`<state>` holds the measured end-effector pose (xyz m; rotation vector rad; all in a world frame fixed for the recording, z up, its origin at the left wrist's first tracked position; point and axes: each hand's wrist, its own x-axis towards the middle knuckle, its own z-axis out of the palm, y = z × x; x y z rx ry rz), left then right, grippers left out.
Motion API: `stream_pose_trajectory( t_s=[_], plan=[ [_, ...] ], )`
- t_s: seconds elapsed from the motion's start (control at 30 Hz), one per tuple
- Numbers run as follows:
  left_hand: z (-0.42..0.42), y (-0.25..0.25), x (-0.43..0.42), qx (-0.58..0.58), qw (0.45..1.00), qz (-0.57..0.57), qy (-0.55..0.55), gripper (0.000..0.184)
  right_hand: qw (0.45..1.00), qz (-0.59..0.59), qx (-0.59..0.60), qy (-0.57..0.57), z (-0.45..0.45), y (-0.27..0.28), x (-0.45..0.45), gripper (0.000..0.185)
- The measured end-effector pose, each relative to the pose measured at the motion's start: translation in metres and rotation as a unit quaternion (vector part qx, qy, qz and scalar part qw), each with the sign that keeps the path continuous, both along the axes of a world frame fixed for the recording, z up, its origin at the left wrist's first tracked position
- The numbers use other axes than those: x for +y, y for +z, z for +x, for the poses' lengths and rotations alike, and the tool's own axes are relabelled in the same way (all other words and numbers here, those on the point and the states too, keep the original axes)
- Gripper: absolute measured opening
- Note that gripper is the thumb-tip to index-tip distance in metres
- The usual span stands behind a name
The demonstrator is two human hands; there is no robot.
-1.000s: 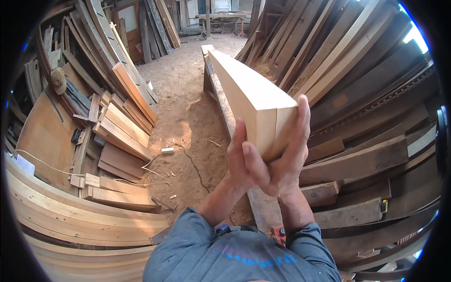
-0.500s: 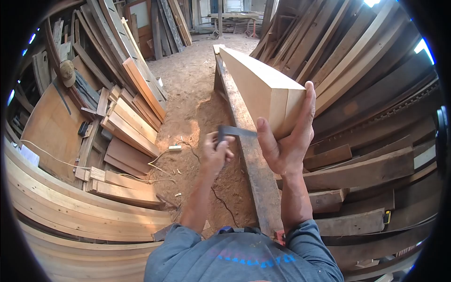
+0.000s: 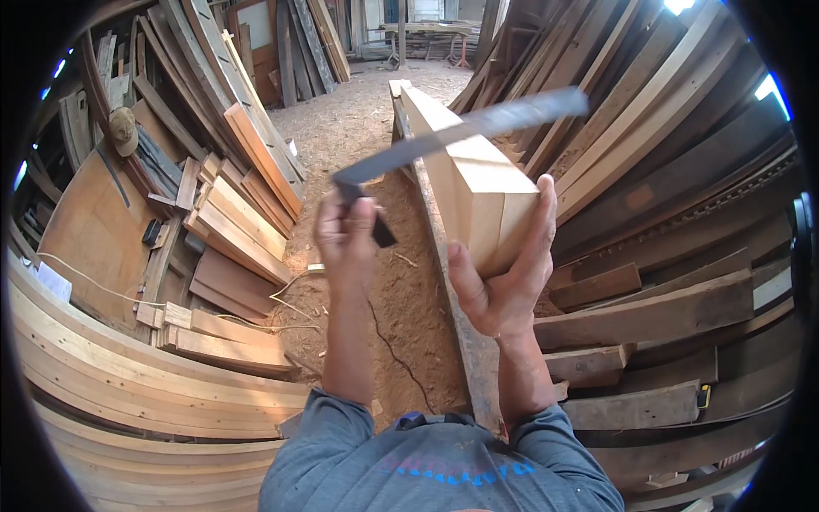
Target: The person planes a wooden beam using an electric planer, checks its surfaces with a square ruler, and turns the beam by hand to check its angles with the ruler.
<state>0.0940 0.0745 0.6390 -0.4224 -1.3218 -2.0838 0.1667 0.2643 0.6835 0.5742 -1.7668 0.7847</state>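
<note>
My left hand is closed round the dark handle of a try square. The square's long metal blade, slightly blurred, extends up and right across the top of a long pale timber; whether it touches the wood I cannot tell. My right hand grips the near end of the timber, thumb on the left side and fingers along the right. The timber's far end lies over a long narrow bench, while its near end is raised.
Stacked planks fill the left side. Dark boards are piled on the right, with a yellow-and-black tape measure among them. A cable runs over the dirt floor. Trestles stand at the back.
My left hand left the timber, took hold of the square, and lifted it up across the wood. My right hand stayed on the timber's end, which has dipped slightly since half a second ago.
</note>
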Motion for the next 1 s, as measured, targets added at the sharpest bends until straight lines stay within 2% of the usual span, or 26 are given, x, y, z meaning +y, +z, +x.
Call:
stream_pose_trajectory(
  t_s=[0.1,0.2,0.33,0.53,0.93,1.0],
  plan=[
    [-0.001,0.009,0.037,0.02,0.998,-0.06,-0.03,0.025,1.0,0.002,0.003,-0.005,0.004,-0.002,-0.005,0.102],
    [0.0,0.02,0.048,-0.008,0.994,-0.073,-0.079,0.022,1.0,-0.002,-0.005,-0.001,0.007,-0.007,-0.004,0.101],
    [-0.003,0.017,0.063,-0.016,0.994,-0.066,-0.085,0.016,0.999,-0.025,-0.032,0.026,0.006,-0.018,-0.003,0.105],
    [0.004,0.02,0.063,-0.043,0.991,-0.066,-0.111,0.015,1.0,-0.007,-0.03,-0.007,0.012,-0.012,-0.003,0.101],
    [0.0,0.008,0.066,-0.004,0.992,-0.099,-0.077,0.018,0.999,-0.006,-0.044,-0.001,0.012,-0.025,0.003,0.106],
    [-0.005,0.007,0.072,0.005,0.994,-0.106,-0.038,0.018,0.998,-0.019,-0.046,0.024,0.011,-0.028,0.003,0.106]
  ],
)
